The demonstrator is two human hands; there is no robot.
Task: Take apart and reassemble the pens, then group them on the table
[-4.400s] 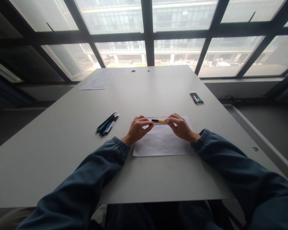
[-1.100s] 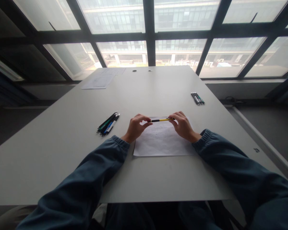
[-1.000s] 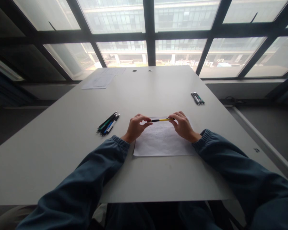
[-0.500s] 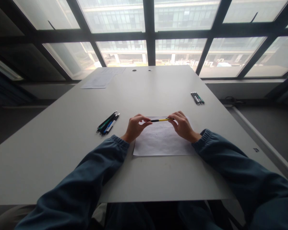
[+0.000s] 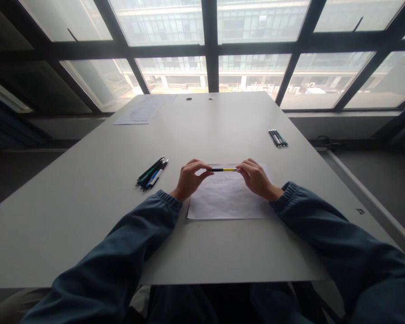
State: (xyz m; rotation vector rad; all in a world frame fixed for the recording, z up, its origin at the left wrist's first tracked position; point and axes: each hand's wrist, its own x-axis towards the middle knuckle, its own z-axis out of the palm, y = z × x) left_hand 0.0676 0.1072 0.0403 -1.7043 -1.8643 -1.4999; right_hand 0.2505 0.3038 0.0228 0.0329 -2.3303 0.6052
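A black and yellow pen (image 5: 224,169) lies level between my two hands, above the far part of a white sheet of paper (image 5: 227,202). My left hand (image 5: 191,177) pinches its black end between thumb and fingers. At the yellow end, my right hand (image 5: 255,176) grips it the same way, and the fingers hide the tip. Faint marks show on the paper, too small to read.
To the left of my left hand lies a loose bunch of several pens (image 5: 151,174). Several more pens (image 5: 278,138) rest side by side near the right edge of the white table (image 5: 219,130). Printed sheets (image 5: 138,112) lie at the far left, before the windows.
The pen's yellow end shows a pale tip at my right fingers, where a dark part showed before. The fingers of my right hand have shifted slightly; the arms stay in place.
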